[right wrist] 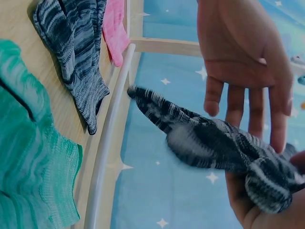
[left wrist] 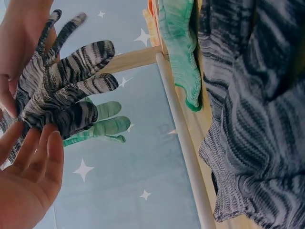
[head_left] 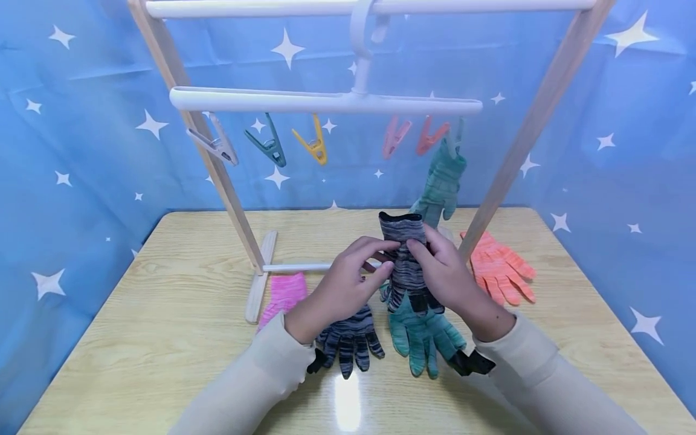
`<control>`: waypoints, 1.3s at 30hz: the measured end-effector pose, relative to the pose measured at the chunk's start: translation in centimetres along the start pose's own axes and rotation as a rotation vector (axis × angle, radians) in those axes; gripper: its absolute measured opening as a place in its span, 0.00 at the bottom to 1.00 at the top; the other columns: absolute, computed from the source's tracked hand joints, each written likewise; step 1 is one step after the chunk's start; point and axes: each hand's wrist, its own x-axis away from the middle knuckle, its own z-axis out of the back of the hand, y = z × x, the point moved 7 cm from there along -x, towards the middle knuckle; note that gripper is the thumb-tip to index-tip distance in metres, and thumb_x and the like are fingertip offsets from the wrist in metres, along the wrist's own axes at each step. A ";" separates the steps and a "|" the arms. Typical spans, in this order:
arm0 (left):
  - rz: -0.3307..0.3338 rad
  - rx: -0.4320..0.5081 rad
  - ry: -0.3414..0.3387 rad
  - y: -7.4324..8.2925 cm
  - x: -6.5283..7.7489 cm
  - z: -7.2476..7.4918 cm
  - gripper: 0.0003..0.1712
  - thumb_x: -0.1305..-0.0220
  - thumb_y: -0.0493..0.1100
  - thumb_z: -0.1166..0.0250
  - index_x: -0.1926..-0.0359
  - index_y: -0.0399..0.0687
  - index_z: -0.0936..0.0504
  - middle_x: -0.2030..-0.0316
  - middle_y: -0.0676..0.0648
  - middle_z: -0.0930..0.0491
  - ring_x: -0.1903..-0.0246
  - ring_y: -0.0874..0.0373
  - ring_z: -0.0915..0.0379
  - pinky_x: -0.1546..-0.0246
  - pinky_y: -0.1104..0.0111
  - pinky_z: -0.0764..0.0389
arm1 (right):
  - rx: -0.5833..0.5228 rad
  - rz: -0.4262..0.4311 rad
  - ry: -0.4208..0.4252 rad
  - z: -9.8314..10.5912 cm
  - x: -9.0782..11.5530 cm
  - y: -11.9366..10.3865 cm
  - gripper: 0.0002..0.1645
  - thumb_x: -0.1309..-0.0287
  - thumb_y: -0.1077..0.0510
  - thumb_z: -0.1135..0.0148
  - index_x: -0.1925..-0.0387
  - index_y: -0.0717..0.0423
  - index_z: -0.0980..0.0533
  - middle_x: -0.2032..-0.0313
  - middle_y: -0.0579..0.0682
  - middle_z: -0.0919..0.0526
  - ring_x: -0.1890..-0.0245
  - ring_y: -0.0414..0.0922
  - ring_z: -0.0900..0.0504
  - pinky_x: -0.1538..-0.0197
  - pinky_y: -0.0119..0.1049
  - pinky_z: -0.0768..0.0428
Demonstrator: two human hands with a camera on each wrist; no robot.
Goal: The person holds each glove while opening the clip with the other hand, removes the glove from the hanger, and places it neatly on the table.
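A black-and-grey knit glove is held up in front of the frame, its cuff upward. My right hand grips its side, thumb on the front of the knit. On the other side, my left hand touches the glove with loosely extended fingers; in the right wrist view those left-hand fingers reach behind it. Below lie another black-and-grey glove and a green glove. Behind the held glove, a second green glove hangs from a clothespin on the white hanger.
Several clothespins hang along the hanger, including a yellow one and a red one. Wooden posts carry the white top rod. A pink glove lies at left on the table, an orange glove at right.
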 end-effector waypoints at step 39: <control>0.184 -0.010 -0.150 -1.7 1.1 -2.8 0.07 0.28 0.52 0.39 0.57 0.59 0.18 0.65 0.59 0.19 0.68 0.68 0.25 0.67 0.74 0.22 | 0.090 -0.242 -0.055 1.7 4.9 4.3 0.21 0.23 0.48 0.51 0.67 0.61 0.35 0.75 0.51 0.34 0.77 0.43 0.30 0.71 0.36 0.28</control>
